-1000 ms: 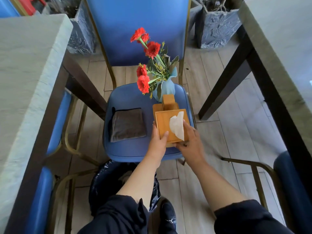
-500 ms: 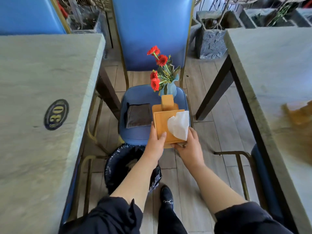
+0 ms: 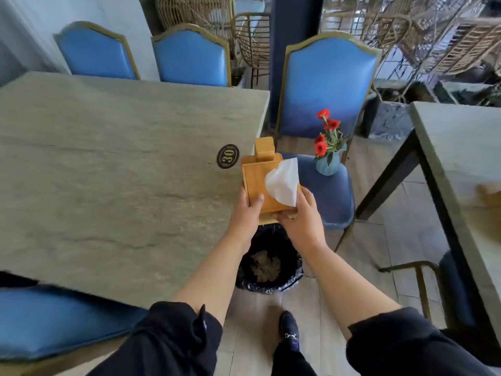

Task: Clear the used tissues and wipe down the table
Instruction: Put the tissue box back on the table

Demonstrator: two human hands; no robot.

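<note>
A wooden tissue box [image 3: 259, 183] with a white tissue [image 3: 283, 183] sticking out of its top is held in the air at the right edge of the grey stone table [image 3: 113, 172]. My left hand [image 3: 248, 215] grips its left side, thumb on the top. My right hand [image 3: 301, 222] grips its near right corner from below. The table bears a round "30" badge [image 3: 228, 156]. The grey cloth seen earlier on the chair is out of view.
A blue vase of red flowers [image 3: 328, 161] stands on the blue chair seat [image 3: 333, 196] to the right. A black-lined bin [image 3: 269, 260] sits on the floor below my hands. More blue chairs [image 3: 189, 58] line the table; a second table [image 3: 466, 169] is at right.
Both hands have lifted the tissue box off the chair seat and carried it left, up to the edge of the table numbered 30. The view has swung up and left.
</note>
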